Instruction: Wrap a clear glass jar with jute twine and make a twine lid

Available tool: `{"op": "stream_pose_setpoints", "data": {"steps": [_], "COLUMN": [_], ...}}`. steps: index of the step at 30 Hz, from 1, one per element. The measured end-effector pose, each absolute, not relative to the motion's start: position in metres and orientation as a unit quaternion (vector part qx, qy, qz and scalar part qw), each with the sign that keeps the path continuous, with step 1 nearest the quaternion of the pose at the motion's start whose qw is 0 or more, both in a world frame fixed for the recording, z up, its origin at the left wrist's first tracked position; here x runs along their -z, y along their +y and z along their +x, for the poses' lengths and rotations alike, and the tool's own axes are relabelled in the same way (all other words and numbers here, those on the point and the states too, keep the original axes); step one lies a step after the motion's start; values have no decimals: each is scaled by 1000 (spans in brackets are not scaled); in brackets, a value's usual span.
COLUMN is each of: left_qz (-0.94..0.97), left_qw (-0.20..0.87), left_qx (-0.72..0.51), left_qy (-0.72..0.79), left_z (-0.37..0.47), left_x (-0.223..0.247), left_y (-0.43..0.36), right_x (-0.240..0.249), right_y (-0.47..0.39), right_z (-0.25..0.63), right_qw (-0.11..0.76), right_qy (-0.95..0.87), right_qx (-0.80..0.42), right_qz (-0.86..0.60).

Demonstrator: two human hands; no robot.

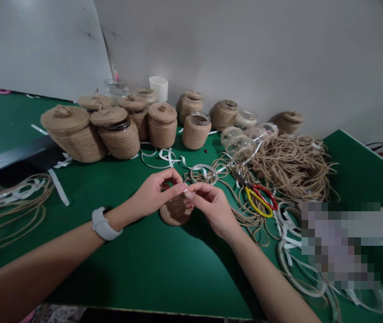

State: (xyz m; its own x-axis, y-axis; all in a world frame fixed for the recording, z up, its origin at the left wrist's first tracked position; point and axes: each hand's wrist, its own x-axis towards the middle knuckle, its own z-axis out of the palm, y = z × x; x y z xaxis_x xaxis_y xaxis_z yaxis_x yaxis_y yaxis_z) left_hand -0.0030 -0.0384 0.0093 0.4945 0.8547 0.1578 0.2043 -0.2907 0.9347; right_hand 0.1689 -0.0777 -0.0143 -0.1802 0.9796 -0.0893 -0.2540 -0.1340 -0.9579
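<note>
My left hand and my right hand meet over the middle of the table, thumbs and fingers pinched together. A tiny white bit shows where the fingertips meet; whether it is tape or something else is too small to tell. Just under the fingers is a round coiled jute lid, its upper edge partly covered by my hands. Fingers of my right hand overlap the lid's right edge; whether they grip it is unclear. A white band sits on my left wrist.
Jute-wrapped jars stand along the wall, beside white cups. To the right are clear round lids, heaped jute cord, red-and-yellow scissors and tape rolls. A dark box and loose cord lie left.
</note>
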Motion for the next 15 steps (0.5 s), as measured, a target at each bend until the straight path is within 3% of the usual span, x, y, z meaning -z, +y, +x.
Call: {"op": "stream_pose_setpoints", "data": {"steps": [15], "left_qz": [747], "left_qw": [435], "left_qx": [-347], "left_qy": [365], "left_z": [-4], "left_x": [-7], "left_y": [-40], "right_x": [15], "right_y": [-78], "right_z": [168], "right_qw": [486], "right_qy": [-442], "right_qx": [-628], "right_qz": [-418]}}
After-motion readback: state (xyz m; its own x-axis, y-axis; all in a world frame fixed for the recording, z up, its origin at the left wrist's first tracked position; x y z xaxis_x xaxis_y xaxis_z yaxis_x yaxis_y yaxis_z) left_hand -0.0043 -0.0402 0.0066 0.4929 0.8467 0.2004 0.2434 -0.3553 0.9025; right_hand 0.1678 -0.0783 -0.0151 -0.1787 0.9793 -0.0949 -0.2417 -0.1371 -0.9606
